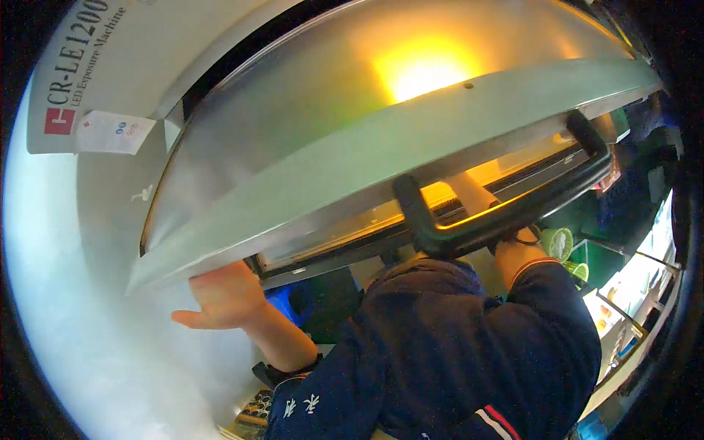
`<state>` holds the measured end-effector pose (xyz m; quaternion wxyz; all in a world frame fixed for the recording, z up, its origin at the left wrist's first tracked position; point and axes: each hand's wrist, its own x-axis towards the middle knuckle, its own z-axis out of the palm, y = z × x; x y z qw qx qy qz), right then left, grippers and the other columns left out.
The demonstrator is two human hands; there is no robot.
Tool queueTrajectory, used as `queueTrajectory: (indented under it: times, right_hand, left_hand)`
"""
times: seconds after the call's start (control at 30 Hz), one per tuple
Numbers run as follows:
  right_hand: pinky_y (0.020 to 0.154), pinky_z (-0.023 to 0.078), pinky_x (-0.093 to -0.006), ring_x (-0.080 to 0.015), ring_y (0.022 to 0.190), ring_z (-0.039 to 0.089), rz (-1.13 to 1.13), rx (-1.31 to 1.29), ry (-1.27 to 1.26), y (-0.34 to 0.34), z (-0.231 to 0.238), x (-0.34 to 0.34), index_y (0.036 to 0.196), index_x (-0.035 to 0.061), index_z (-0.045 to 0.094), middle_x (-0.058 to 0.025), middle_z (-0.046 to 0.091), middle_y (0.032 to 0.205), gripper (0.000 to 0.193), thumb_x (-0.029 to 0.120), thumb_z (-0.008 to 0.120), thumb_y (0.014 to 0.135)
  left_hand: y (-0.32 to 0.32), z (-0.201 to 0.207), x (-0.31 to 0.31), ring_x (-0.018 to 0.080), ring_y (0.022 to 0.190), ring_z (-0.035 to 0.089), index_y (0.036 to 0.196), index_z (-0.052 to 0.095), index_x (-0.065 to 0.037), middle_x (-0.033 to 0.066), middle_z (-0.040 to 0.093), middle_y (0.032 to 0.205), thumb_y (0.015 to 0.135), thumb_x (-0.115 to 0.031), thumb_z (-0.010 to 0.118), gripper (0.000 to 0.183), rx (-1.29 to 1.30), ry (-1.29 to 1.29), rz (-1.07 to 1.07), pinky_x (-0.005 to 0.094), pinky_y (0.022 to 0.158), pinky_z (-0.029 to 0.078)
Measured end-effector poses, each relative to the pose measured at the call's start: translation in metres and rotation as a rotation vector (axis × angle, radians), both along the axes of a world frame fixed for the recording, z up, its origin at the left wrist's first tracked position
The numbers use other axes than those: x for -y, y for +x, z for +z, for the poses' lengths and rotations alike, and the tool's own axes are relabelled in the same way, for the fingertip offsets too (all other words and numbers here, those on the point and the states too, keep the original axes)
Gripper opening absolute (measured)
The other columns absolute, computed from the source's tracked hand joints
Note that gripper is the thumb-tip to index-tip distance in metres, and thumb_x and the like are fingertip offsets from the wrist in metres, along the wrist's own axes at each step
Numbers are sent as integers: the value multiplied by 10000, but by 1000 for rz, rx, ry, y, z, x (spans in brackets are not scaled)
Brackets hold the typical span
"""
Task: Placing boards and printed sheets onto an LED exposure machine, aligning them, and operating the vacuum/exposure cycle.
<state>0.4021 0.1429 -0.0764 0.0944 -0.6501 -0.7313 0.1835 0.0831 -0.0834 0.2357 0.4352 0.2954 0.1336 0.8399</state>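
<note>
The machine lid (330, 176) is pale grey-green, the handle (513, 221) on its front edge black, the garment (447, 330) navy with red-and-white stripes.

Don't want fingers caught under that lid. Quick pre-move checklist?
1. Lid raised off the bed: ok, a gap shows.
2. Left hand clear of lid: not ok, fingers go out of sight at its edge.
3. Right arm clear: not ok, it reaches under the lid, hand hidden.
4. Black handle gripped: not ok, no hand seen on it.
5. Bed contents: cannot tell, lid covers most.
6. Machine light off: cannot tell, amber glow may be reflected.
</note>
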Motion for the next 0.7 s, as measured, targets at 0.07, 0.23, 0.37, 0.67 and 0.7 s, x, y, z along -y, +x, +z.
queueTrajectory:
  times: [0.07,0.23,0.37,0.67,0.7]
  right_hand:
    - [1068,259,-668,-386,1348,382,-61,-26,-14,9,-3,-22,1371,158,483,-190,443,1433,759,523,726,752]
    - [1066,272,-661,-383,1356,371,-164,-54,-62,22,-3,-41,1396,143,459,-194,439,1432,822,549,735,737]
    - [1048,322,-639,-380,1351,380,-234,155,-254,13,-9,-48,1459,97,368,-224,423,1431,1041,615,777,654]
    - [1039,412,-460,-314,1307,449,-329,-500,-1033,33,29,75,1299,102,580,-131,528,1386,636,472,727,803]
    - [921,515,-436,-264,1179,554,-429,-635,-938,29,3,111,1316,105,590,-101,578,1339,685,496,750,778]
  left_hand:
    - [-6,13,-10,327,1407,277,1441,356,-17,163,341,1507,835,-701,489,924,-63,99,-135,505,1192,116]
    - [-30,31,-31,349,1399,285,1427,367,-9,182,364,1485,850,-668,483,883,-50,118,-59,558,1177,103]
    - [-49,37,-34,426,1429,206,1472,295,-21,239,297,1512,833,-605,552,903,-128,238,-311,632,1170,33]
    - [-39,-5,-92,431,1442,163,1530,207,-138,160,226,1568,830,-596,587,918,-483,252,12,606,1168,74]
    - [-32,-13,-99,431,1442,163,1530,207,-138,160,226,1568,830,-596,587,918,-441,257,-63,606,1168,74]
